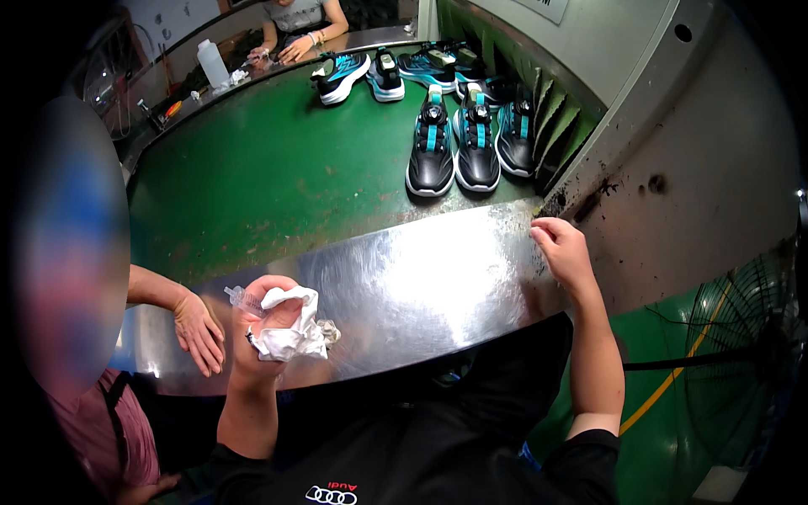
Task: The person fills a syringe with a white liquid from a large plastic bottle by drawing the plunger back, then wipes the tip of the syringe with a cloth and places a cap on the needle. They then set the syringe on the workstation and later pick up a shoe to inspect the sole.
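Observation:
My left hand (257, 324) is closed around a crumpled white cloth (295, 328), held over the near edge of the metal ledge. A small clear plastic tube with a narrow tip, like a syringe (242, 300), pokes out beside the thumb on the left. Off to the right, my right hand (564, 257) is over the ledge's right end with its fingers curled in; I see nothing in them. Beyond it stand several black sneakers with turquoise trim and white soles, the nearest being a sneaker (431, 156) with its toe toward me.
A shiny metal ledge (404, 278) borders the green conveyor surface (252, 194). At left, a co-worker's hand (200, 332) hangs by the ledge; another person (299, 34) works at the far side near a white bottle (212, 63). A large fan (741, 362) stands at right.

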The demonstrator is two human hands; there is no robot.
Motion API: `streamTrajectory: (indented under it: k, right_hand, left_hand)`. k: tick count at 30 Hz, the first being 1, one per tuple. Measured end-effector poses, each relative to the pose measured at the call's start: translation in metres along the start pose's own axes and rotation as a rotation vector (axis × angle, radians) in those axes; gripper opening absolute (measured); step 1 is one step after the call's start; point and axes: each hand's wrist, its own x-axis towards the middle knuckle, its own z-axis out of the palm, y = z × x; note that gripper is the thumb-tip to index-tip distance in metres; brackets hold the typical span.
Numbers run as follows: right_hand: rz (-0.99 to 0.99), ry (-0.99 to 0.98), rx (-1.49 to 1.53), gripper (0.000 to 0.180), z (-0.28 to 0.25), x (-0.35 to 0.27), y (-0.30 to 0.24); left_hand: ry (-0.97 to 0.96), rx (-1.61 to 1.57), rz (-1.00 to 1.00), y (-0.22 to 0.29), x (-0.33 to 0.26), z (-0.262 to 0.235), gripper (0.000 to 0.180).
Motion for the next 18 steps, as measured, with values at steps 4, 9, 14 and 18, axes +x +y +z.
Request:
streamTrajectory:
  k: [4, 9, 14, 18]
  right_hand:
    - [-0.339, 0.069, -0.356, 0.022, 0.016, -0.011, -0.005]
    - [-0.417, 0.051, -0.415, 0.023, 0.035, -0.032, -0.011]
    - [-0.299, 0.135, -0.588, 0.025, 0.036, -0.034, 0.012]
    - [-0.233, 0.121, -0.584, 0.031, 0.033, -0.029, 0.013]
  left_hand:
    - [-0.055, 0.009, 0.045, 0.003, 0.002, 0.004, 0.019]
    - [-0.031, 0.116, -0.014, 0.004, 0.001, 0.010, 0.013]
    - [-0.005, 0.136, 0.019, -0.003, -0.004, 0.000, 0.013]
    - [-0.007, 0.101, -0.081, 0.002, -0.011, -0.002, 0.015]
